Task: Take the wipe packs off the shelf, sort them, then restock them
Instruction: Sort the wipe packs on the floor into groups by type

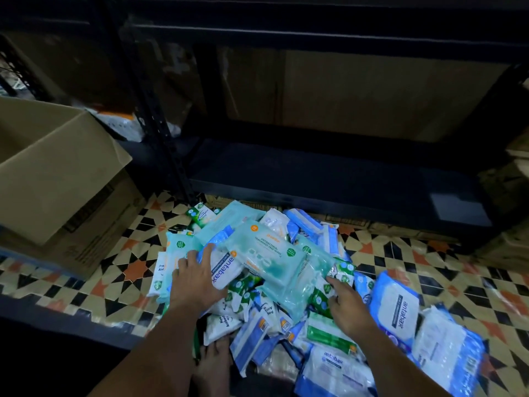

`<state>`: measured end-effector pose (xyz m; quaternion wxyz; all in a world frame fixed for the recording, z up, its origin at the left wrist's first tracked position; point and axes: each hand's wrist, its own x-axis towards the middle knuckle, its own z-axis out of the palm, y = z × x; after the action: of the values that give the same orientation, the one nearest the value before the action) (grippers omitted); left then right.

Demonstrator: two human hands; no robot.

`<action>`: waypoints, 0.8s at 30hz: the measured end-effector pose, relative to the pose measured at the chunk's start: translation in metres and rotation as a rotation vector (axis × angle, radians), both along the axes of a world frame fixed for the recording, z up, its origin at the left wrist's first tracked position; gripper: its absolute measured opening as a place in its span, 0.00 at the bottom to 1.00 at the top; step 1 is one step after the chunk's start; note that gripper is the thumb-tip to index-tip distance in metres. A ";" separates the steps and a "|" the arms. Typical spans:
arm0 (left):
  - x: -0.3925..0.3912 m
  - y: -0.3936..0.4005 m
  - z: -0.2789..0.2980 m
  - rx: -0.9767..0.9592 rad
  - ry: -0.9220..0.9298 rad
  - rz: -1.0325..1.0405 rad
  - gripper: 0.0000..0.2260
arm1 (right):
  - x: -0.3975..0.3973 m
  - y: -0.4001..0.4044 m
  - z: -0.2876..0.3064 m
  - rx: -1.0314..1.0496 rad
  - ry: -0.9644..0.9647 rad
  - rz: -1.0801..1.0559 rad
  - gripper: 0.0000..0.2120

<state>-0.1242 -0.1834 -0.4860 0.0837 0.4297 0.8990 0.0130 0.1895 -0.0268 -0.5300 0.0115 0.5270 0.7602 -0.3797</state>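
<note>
From the head view, a mixed heap of soft teal, blue and white plastic wipe packs (274, 282) is seen on the patterned tiled floor (400, 270) before a bare black metal shelf (329, 173). Sorting is judged to be in hand. The left hand (197, 277) is laid flat, fingers spread, on the heap's left side; the right hand (347, 303) rests relaxed, nothing gripped. Next, like packs need separating. A brown cardboard box (57, 179) crowds the left.

Both bare forearms extended forward and down. Left hand (197, 277) laid palm-down, fingers spread and straight. Right hand (347, 306) held palm-down, fingers loosely extended, index pointed forward. One bare foot (213, 365) seen between arms.
</note>
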 end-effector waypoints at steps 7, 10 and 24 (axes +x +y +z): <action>-0.001 0.004 0.023 0.045 0.210 0.363 0.51 | -0.002 0.001 0.005 0.001 0.017 0.001 0.26; 0.007 0.011 0.034 0.294 0.112 0.448 0.50 | -0.001 -0.002 0.010 0.005 0.021 0.011 0.26; 0.139 0.109 0.038 0.088 0.035 -0.483 0.43 | 0.051 0.007 0.028 0.164 -0.287 0.009 0.35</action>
<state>0.0150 -0.0739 -0.4478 0.0501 0.6356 0.7700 0.0245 0.2403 -0.0199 -0.5021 0.0786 0.5717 0.7815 -0.2371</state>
